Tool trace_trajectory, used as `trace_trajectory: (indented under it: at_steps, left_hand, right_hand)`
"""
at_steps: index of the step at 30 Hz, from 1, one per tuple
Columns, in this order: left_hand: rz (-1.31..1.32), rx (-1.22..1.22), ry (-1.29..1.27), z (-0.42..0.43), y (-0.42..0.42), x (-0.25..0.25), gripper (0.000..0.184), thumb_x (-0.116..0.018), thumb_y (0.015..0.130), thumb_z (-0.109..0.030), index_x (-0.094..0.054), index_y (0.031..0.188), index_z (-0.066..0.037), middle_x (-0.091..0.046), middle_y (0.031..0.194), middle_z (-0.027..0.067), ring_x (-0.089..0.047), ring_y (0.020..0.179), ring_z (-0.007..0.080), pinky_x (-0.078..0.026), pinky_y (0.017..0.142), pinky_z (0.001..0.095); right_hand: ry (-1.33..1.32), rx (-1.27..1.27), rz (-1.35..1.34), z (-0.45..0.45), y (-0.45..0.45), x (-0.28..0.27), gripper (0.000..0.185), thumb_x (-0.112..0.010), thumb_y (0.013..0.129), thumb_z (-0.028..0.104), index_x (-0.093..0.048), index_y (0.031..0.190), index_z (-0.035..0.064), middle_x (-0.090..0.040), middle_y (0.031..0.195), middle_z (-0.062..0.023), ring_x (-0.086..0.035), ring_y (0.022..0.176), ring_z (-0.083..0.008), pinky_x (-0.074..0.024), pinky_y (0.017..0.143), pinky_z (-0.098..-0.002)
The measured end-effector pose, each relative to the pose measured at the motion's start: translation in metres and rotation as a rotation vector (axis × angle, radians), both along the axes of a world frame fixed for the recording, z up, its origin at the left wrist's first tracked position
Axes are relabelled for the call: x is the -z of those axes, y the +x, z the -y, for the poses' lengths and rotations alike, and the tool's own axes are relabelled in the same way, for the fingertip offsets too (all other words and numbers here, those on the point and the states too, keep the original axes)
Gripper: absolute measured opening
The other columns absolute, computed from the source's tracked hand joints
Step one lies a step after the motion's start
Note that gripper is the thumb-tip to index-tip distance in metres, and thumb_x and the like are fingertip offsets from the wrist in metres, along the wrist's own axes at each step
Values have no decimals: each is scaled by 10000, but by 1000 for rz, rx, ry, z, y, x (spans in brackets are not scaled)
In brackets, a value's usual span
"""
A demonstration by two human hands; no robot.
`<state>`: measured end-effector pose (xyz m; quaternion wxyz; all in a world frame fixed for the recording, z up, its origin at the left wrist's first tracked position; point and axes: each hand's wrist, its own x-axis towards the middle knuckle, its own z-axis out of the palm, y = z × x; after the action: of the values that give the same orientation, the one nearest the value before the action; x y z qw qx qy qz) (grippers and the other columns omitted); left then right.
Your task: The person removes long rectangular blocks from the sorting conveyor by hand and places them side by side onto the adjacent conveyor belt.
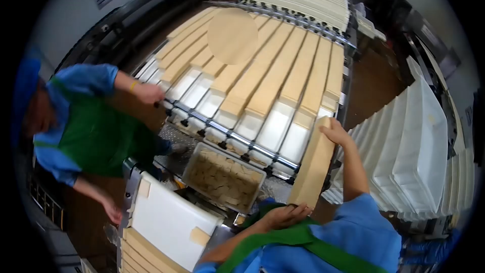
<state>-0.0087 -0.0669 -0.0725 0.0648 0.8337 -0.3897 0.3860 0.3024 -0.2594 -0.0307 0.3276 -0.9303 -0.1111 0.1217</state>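
Note:
Both my hands hold one long beige block. My right hand (336, 132) grips its far end, beside the right edge of the rack, with the thumb on top. At the near end, close to my body, my left hand (288, 216) has its fingers closed on the block (313, 164). The block lies over the right front corner of a rack of white trays (274, 124). Several more long beige blocks (270, 88) lie side by side on that rack, their near ends uneven.
A co-worker in a green apron (101, 144) stands at the left, one hand at the rack's front rail (232, 135). Below the rail sits a bin of beige scraps (194, 157). A white belt (169, 217) is at lower left; stacked white trays (404, 156) stand right.

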Motion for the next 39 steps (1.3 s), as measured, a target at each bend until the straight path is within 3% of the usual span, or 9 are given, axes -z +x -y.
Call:
trace_trajectory:
  at_steps: [4, 9, 13, 17, 22, 25, 31, 36, 39]
  left_hand:
    - [-250, 186, -127, 7, 22, -12, 373, -524, 866, -95, -535, 1226, 2, -481, 1271, 90, -462, 1195, 223, -500, 871, 262]
    - [-377, 149, -210, 12, 37, 1, 346, -542, 854, -101, -549, 1184, 1, -493, 1233, 102, -518, 1122, 241, -526, 824, 263]
    - [-256, 176, -188, 11, 59, -8, 368, -548, 853, -107, -533, 1203, 5, -493, 1218, 136, -575, 1039, 224, -543, 767, 276]
    - [-473, 159, -312, 16, 68, -3, 408, -556, 839, -111, -511, 1231, -8, -489, 1227, 176, -626, 936, 221, -554, 724, 295]
    - [-621, 73, -309, 18, 80, -8, 446, -558, 829, -117, -486, 1262, -38, -486, 1240, 192, -645, 870, 241, -557, 701, 305]
    - [-625, 65, -329, 23, 86, -2, 464, -568, 823, -130, -473, 1272, -62, -474, 1262, 196, -645, 865, 240, -556, 692, 302]
    - [-719, 70, -261, 22, 101, -4, 516, -559, 801, -84, -432, 1301, -74, -409, 1339, 235, -648, 895, 295, -551, 734, 341]
    - [-900, -125, -118, 36, 139, -11, 338, -566, 774, -124, -512, 1107, -99, -435, 1346, 179, -621, 899, 261, -539, 678, 354]
    - [-618, -235, -120, 41, 132, 2, 234, -568, 759, -152, -541, 988, -114, -490, 1291, 128, -603, 867, 216, -502, 610, 312]
  right_hand:
    - [-442, -24, -13, -21, 23, -21, 578, -446, 831, 500, -618, 1082, 9, -562, 1190, -243, -454, 1181, -368, -279, 1023, -487]
    - [-481, -23, -36, -27, 58, -17, 616, -373, 851, 451, -583, 1168, -33, -525, 1284, -240, -394, 1255, -395, -218, 1055, -485]
    - [-526, -12, -85, -29, 73, -13, 651, -345, 861, 426, -494, 1276, -52, -366, 1439, -223, -345, 1310, -401, -203, 1084, -488]
    - [-479, -10, 12, -24, 87, -6, 655, -329, 868, 395, -421, 1337, -54, -207, 1526, -199, -316, 1336, -394, -184, 1105, -499]
    - [-414, 6, 315, -17, 95, 16, 535, -370, 878, 340, -492, 1246, -29, -419, 1376, -203, -335, 1317, -354, -198, 1078, -543]
    - [-428, 6, 211, -15, 96, 8, 497, -413, 869, 322, -501, 1219, -20, -433, 1352, -197, -357, 1283, -337, -236, 1042, -538]
    - [-417, 129, 512, -23, 76, 4, 471, -481, 849, 304, -510, 1209, 2, -428, 1341, -184, -388, 1231, -328, -272, 991, -522]
    - [-442, 162, 346, -30, 60, 21, 702, -464, 909, 471, -313, 1421, 14, -239, 1510, -195, -171, 1404, -385, -147, 1102, -575]
    - [-439, 185, 394, -32, 58, 34, 701, -464, 911, 473, -319, 1418, 12, -254, 1503, -195, -185, 1400, -382, -170, 1094, -578]
